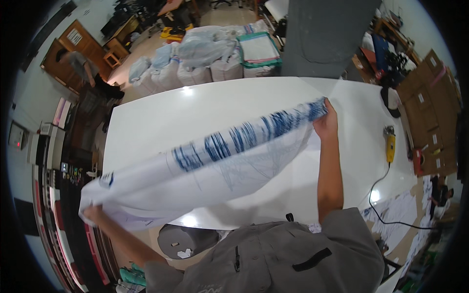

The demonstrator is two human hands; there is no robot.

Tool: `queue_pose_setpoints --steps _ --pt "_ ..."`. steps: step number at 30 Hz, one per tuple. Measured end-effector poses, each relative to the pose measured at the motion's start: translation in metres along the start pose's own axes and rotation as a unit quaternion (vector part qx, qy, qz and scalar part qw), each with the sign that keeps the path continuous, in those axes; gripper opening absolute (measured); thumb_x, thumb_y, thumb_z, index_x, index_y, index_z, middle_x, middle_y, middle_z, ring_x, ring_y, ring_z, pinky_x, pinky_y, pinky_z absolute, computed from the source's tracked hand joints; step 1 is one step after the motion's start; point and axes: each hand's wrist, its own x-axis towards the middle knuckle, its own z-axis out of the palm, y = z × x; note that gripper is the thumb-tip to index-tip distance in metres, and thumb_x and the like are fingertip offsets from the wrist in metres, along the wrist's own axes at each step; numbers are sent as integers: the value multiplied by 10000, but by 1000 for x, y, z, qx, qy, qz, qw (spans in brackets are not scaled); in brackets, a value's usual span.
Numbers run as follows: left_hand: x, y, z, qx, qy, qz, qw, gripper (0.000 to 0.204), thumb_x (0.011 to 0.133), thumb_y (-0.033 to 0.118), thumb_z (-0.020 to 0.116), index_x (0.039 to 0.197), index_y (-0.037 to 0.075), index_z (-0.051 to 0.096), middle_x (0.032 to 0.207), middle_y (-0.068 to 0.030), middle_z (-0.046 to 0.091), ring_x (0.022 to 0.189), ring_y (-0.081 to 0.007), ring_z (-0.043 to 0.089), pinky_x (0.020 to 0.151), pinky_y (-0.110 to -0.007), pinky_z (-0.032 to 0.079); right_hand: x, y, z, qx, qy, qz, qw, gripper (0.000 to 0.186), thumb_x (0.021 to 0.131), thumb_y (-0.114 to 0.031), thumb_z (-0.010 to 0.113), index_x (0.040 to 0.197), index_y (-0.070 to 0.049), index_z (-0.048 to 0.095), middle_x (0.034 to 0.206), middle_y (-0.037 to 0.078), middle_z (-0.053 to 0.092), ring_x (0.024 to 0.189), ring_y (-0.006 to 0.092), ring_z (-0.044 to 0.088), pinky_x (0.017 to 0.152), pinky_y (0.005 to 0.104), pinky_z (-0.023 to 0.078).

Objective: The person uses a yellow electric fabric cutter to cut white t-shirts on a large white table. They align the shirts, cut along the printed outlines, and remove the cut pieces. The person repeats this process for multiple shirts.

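A long white sheet of fabric with dark blue streaked print along its upper band is stretched between my two hands above the table. My right hand grips its far right corner with the fingers wrapped round the edge. Low on the left, my left hand is closed on the other end, slightly blurred and partly covered by the cloth. The fabric sags between the hands, and its lower edge droops toward me over the front of the white table.
A yellow corded power tool stands at the table's right, its cable trailing off the edge. Full sacks line the far side beside a grey pillar. Cardboard boxes stand right. Another person is at the far left.
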Motion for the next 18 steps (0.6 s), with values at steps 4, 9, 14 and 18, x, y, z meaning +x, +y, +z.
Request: queue_pose_setpoints --steps 4,9,14,18 --pt "102 40 18 183 -47 -6 982 872 939 759 396 1656 262 381 1694 -65 429 1553 -347 394 1188 -649 329 81 34 54 -372 112 229 892 589 1165 -528 331 1387 -64 618 1358 198 696 1261 385 673 1156 618 449" --pt "202 90 -48 320 37 -53 945 927 927 867 327 1675 320 367 1717 -42 404 1577 -349 364 1182 -687 309 158 -12 190 -109 -66 -44 991 492 1186 -407 350 1362 -37 623 1376 158 681 1311 329 631 1192 516 468" --pt "212 41 -186 231 405 -101 879 1012 886 896 367 1605 197 503 1549 -166 596 1422 -452 553 1111 -692 390 81 -135 258 49 -581 -26 812 491 1186 -368 354 1408 10 575 1422 189 651 1349 351 591 1230 541 396" --pt "129 -31 -199 69 319 -57 944 910 976 782 360 1604 136 485 1539 -218 582 1376 -451 586 1097 -692 441 -47 -161 210 -4 -467 -93 879 538 1174 -373 388 1569 -24 497 1597 208 534 1497 391 480 1273 596 307"
